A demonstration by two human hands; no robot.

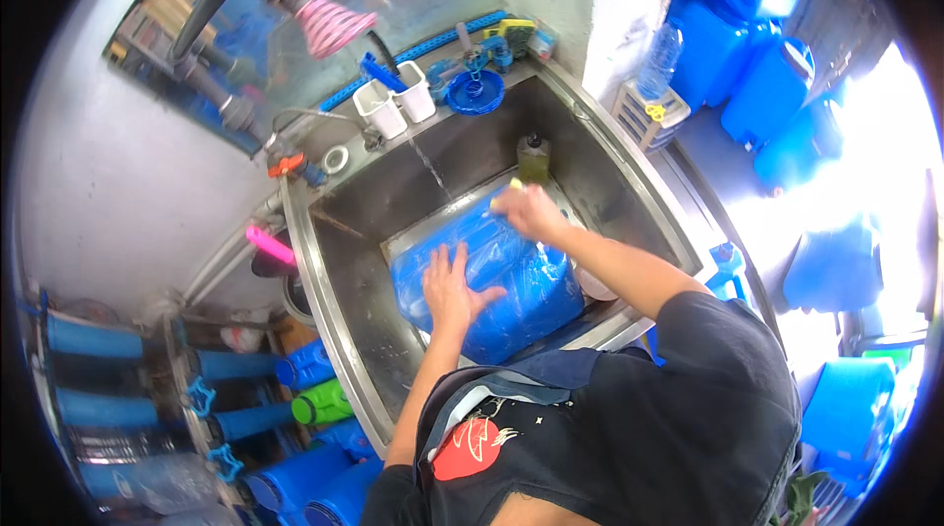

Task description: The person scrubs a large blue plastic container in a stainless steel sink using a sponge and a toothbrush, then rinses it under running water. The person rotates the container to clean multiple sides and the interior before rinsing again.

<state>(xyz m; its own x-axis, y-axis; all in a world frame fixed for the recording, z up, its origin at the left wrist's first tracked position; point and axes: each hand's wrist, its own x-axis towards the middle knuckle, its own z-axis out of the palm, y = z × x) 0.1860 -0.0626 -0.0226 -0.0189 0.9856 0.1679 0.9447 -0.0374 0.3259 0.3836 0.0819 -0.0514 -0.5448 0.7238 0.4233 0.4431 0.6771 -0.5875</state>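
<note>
A large blue plastic container (527, 301) lies on its side in a stainless steel sink (472, 165), with whitish suds on its wet surface. Flat on its near left part rests my left hand (451, 297), fingers spread. My right hand (529, 212) is at the container's far right edge, blurred, closed around a yellow sponge (515, 184) that shows only in small parts. Just beyond that hand, a bottle of yellow-green liquid (534, 163) stands in the sink's far corner. A round pinkish thing (596, 283) is partly covered by my right forearm.
A thin tap (317, 113) runs water into the sink. White plastic holders (380, 109) and a blue lid-like dish (476, 92) stand on the back ledge. A pipe with a pink striped cover (332, 24) hangs above. Blue containers (708, 54) are stacked at right; others lie lower left.
</note>
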